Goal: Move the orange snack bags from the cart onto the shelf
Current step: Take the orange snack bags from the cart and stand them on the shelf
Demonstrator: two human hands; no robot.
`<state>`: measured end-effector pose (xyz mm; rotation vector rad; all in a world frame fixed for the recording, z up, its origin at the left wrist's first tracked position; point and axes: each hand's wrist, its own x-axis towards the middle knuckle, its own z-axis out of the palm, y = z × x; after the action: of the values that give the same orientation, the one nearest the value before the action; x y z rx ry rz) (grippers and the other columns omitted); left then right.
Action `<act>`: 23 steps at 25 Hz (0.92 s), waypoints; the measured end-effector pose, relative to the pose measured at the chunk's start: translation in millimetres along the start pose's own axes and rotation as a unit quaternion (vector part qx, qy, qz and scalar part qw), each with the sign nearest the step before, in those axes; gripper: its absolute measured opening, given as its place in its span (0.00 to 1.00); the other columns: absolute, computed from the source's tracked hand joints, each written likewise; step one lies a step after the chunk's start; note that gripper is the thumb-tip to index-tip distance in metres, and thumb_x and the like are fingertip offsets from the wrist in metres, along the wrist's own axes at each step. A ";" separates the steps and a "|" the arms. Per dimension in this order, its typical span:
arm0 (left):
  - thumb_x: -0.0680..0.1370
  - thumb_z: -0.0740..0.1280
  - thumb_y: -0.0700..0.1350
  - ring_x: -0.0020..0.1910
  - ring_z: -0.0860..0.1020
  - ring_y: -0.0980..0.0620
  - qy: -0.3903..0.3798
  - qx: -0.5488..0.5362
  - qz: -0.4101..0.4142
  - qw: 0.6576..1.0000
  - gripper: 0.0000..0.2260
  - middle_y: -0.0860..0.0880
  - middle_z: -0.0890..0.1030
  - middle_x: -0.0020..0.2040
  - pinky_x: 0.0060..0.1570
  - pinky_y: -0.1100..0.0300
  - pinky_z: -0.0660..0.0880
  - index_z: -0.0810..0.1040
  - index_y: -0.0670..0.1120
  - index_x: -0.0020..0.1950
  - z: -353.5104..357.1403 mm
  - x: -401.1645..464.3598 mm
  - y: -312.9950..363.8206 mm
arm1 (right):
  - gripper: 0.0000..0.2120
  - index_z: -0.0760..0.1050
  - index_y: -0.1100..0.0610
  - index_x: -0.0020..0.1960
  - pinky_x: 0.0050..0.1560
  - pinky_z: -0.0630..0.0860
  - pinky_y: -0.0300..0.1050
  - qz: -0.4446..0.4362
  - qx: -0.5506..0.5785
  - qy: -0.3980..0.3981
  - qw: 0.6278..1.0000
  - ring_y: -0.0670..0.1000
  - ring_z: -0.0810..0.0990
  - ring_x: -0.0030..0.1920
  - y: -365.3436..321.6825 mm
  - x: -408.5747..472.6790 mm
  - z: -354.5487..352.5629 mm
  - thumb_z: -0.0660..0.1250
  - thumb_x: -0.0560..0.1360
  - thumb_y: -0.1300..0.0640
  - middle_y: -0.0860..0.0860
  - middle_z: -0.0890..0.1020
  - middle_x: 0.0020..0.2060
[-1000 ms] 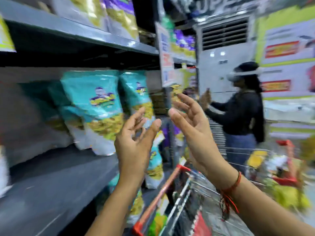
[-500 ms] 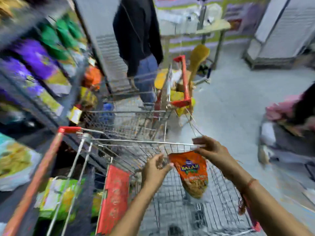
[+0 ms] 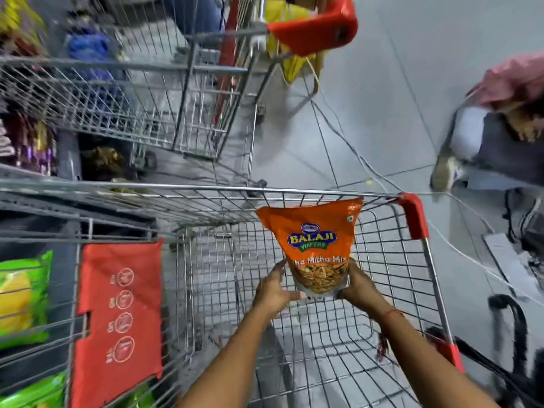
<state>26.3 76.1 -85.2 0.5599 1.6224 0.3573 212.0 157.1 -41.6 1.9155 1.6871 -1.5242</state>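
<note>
An orange snack bag (image 3: 312, 240) with a clear window at its bottom stands upright over the wire cart (image 3: 329, 343). My left hand (image 3: 273, 291) grips its lower left corner and my right hand (image 3: 357, 285) grips its lower right corner. The bag is held above the cart's basket, near the front rim. The cart's wire floor beneath shows no other bags. The shelf (image 3: 20, 301) lies at the far left, with green and yellow packets on it.
The cart's red child-seat flap (image 3: 117, 313) stands to the left of my arms. A second wire cart (image 3: 132, 92) with a red handle is parked ahead. A seated person (image 3: 500, 128) and cables occupy the floor on the right.
My view swung from the shelf down to the cart. Both hands, empty a second ago, took the orange bag by its top, then shifted to its bottom corners and turned it upright.
</note>
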 end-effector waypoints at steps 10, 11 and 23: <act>0.61 0.82 0.41 0.62 0.78 0.45 0.035 -0.104 0.052 0.993 0.36 0.46 0.81 0.63 0.63 0.48 0.75 0.72 0.49 0.66 -2.0 -7.0 -5.2 | 0.31 0.68 0.47 0.64 0.42 0.79 0.40 -0.021 0.091 -0.060 0.994 0.56 0.77 0.59 7.7 -0.9 9.3 0.70 0.69 0.73 0.51 0.79 0.56; 0.61 0.82 0.41 0.62 0.78 0.45 0.045 -0.111 0.062 0.991 0.36 0.46 0.81 0.62 0.62 0.50 0.76 0.72 0.47 0.66 -9.3 -21.7 -5.0 | 0.31 0.68 0.44 0.62 0.42 0.78 0.39 -0.045 0.098 -0.066 0.992 0.55 0.77 0.59 -0.5 -8.9 11.9 0.70 0.70 0.72 0.53 0.79 0.58; 0.63 0.78 0.36 0.45 0.82 0.60 0.330 -0.093 0.348 0.873 0.25 0.47 0.83 0.50 0.50 0.62 0.78 0.75 0.49 0.57 -185.1 -389.6 -1.2 | 0.32 0.72 0.42 0.57 0.42 0.78 0.29 -0.448 0.168 -0.113 0.871 0.36 0.83 0.43 -215.2 -258.9 66.4 0.71 0.68 0.76 0.44 0.83 0.48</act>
<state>-132.9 -122.1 263.2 0.9334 1.9505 1.3487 41.9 20.4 223.1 0.9466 2.4748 -2.3526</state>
